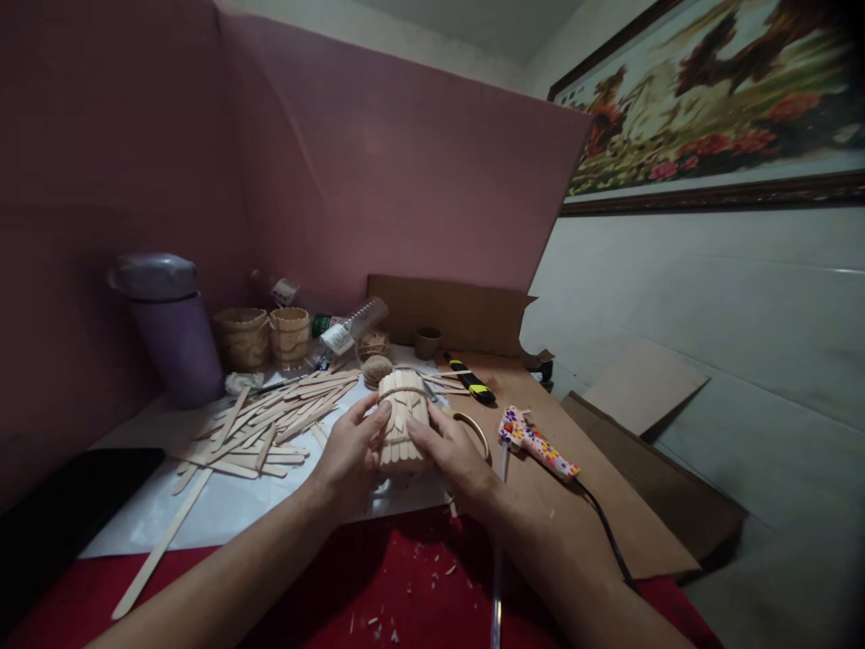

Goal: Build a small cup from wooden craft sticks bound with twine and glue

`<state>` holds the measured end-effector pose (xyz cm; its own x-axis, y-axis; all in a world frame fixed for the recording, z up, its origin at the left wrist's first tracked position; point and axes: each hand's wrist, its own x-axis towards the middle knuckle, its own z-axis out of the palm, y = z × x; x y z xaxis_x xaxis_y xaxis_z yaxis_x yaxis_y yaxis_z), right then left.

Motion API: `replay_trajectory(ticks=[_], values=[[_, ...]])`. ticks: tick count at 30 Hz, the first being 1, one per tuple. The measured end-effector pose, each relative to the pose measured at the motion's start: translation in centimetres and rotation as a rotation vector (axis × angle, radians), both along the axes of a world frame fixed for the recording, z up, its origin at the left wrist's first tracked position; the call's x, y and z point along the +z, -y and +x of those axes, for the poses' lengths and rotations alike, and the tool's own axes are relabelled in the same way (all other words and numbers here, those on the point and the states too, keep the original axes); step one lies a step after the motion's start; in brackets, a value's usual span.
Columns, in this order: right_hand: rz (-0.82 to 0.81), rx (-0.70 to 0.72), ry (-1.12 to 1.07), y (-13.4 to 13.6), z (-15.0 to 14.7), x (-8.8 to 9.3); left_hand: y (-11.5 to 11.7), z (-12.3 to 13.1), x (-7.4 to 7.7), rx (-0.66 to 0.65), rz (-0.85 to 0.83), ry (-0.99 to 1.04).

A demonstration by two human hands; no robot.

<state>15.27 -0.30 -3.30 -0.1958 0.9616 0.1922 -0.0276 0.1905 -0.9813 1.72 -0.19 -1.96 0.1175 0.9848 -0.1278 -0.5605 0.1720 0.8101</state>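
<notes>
Between my two hands is a small cup made of wooden craft sticks [404, 407], with twine bands round its top and lower part and leaf-like wood pieces on its front. My left hand [357, 443] grips its left side, thumb on the front. On the other side my right hand [454, 449] holds it, with the thumb pressed near the leaf pieces. Scissors with a gold-coloured handle [481, 434] lie partly hidden behind my right hand. Just beyond the cup sits a ball of twine [377, 370].
Loose craft sticks [270, 424] are heaped on the left. Behind them stand a purple tumbler [177, 333], two stick cups [290, 336] and a plastic bottle [351, 329]. At right lie a utility knife [471, 379] and a flowered glue gun [537, 442] with its cord.
</notes>
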Motion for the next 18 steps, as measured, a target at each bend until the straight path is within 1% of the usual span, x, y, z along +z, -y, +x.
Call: replay_trajectory(ticks=[3, 9, 15, 18], values=[[0.007, 0.0, 0.042, 0.11, 0.07, -0.09, -0.03, -0.17, -0.15, -0.043, 0.024, -0.002], [0.066, -0.003, 0.074, 0.42, 0.13, -0.01, -0.3, -0.28, -0.78, -0.056, 0.067, -0.033], [0.17, -0.035, 0.16, 0.6, 0.19, -0.02, -0.21, -0.32, -0.66, -0.072, 0.091, -0.057], [0.215, -0.045, 0.194, 0.59, 0.22, -0.1, -0.26, -0.35, -0.66, -0.069, 0.103, -0.037]])
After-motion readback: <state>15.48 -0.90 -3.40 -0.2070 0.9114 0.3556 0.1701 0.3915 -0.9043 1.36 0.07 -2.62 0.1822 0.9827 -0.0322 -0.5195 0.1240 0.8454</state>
